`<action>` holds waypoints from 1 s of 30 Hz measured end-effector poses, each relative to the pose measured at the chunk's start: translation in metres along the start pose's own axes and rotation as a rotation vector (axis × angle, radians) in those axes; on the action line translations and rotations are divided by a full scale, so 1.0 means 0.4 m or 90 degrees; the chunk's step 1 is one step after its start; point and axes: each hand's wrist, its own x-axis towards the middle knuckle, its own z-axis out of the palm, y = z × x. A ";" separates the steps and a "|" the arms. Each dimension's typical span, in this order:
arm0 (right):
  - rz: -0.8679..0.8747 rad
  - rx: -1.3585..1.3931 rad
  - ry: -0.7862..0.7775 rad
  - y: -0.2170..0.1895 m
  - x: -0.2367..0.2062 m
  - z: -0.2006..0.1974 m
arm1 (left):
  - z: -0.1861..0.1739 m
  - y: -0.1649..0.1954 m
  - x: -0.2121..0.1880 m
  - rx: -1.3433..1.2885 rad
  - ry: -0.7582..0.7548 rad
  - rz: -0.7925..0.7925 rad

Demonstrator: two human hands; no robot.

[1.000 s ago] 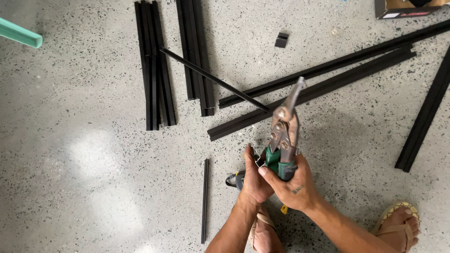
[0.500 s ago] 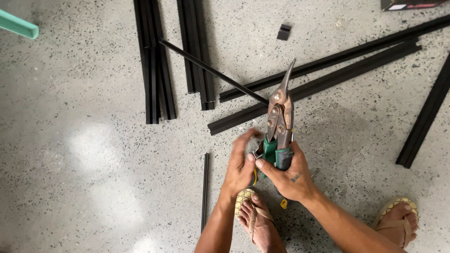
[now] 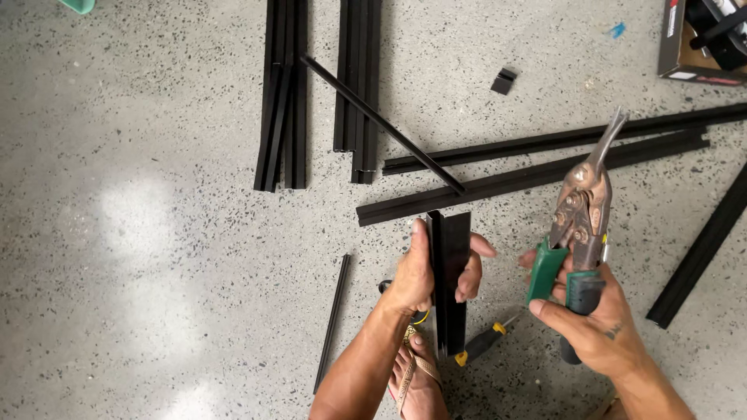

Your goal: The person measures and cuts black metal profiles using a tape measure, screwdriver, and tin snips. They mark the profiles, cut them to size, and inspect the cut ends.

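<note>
The left hand (image 3: 424, 272) has its grip clenched around a short black channel piece (image 3: 450, 280), held upright over the floor (image 3: 156, 233), thumb on the left edge and fingertips curling around the right edge. The piece's lower end hangs beside a sandalled foot (image 3: 416, 373). The right hand (image 3: 595, 327) has its grip wrapped around the green handles of a pair of metal snips (image 3: 580, 225); the snips point up and slightly right, their blades closed, and stand well apart from the channel piece.

Just under the channel piece, a screwdriver with a black and yellow handle (image 3: 478, 346) lies on the floor. Left of the forearm lies a thin black strip (image 3: 333, 323). Above the hands, two long black rails (image 3: 545, 159) run across the floor toward the right, and a slim black rod (image 3: 381, 123) lies slanted across them. Further up are two bundles of black rails (image 3: 282, 101), side by side. A small black offcut (image 3: 503, 81) sits near the top, and a cardboard box (image 3: 700, 39) fills the upper right corner.
</note>
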 end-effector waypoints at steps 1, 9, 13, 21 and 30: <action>0.020 0.012 0.009 0.003 -0.001 -0.001 | 0.007 0.002 0.000 -0.014 -0.008 0.001; 0.091 0.002 0.008 0.020 -0.004 0.001 | 0.013 0.018 -0.014 0.029 -0.001 -0.010; 0.049 -0.119 -0.031 0.002 -0.004 -0.011 | -0.002 0.024 -0.028 0.055 -0.007 -0.037; -0.057 -0.540 -0.128 -0.087 -0.016 -0.128 | -0.081 0.101 -0.052 0.160 -0.105 -0.039; -0.066 -0.895 -0.148 -0.146 -0.025 -0.199 | -0.084 0.177 -0.058 0.391 -0.135 -0.080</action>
